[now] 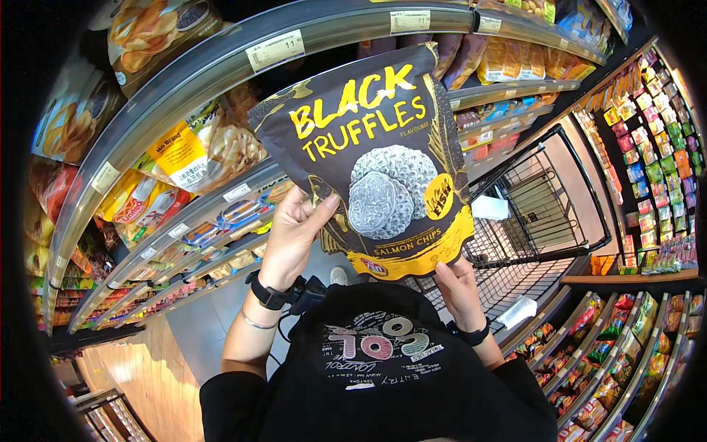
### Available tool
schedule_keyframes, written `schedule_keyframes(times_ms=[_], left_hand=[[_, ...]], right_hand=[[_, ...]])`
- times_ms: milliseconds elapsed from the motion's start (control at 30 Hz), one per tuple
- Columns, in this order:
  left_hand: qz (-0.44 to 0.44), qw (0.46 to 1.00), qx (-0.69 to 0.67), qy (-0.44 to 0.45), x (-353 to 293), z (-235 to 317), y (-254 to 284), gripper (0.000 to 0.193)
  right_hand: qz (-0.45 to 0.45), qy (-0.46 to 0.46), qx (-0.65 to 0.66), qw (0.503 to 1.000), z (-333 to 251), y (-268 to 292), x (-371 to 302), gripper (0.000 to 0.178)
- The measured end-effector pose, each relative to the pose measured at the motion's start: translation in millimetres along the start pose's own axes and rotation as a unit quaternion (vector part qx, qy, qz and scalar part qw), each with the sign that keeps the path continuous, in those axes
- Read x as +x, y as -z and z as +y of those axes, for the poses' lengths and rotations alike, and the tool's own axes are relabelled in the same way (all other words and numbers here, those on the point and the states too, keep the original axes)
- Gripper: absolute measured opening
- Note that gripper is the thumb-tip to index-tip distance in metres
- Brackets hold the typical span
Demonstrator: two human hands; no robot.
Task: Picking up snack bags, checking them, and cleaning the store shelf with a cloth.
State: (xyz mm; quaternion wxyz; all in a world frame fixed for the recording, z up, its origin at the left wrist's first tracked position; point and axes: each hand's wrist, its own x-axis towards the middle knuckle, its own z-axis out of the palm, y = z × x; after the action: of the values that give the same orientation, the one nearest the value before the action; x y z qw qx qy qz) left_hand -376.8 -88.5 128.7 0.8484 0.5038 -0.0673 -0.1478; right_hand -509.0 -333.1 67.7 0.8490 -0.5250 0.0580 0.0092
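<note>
Shelf point(173, 110) on our left carries packets point(199, 151) in rows; wire cart point(515, 265) ahead and right, a white sheet point(491, 208) showing at it. Bag point(372, 166): black, yellow lettering, pale knobbly lumps pictured, yellow band along the bottom; tilted slightly, front toward us. It sits between both hands, above our chest. Left hand point(294, 228) clamped on its left edge, thumb in front; right hand point(460, 291) pinching the lower right edge.
</note>
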Motion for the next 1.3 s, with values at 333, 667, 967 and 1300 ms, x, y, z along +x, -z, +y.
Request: schedule_keyframes(times_ms=[333,667,967,1300], left_hand=[[-0.012,1.0,0.003,0.01,8,-2,-3,0.037],[0.011,0.999,0.033,0.0,15,-1,-13,0.035],[0.021,0.99,0.132,0.036,9,-3,-12,0.023],[-0.005,0.97,0.237,-0.059,19,-14,-34,0.021]], right_hand=[[0.01,-0.01,0.017,1.0,-6,-2,-2,0.033],[-0.002,0.018,0.056,0.998,-6,6,2,0.032],[0.079,-0.012,0.134,0.988,-21,14,15,0.029],[0.134,0.215,-0.443,0.86,-20,0,15,0.04]])
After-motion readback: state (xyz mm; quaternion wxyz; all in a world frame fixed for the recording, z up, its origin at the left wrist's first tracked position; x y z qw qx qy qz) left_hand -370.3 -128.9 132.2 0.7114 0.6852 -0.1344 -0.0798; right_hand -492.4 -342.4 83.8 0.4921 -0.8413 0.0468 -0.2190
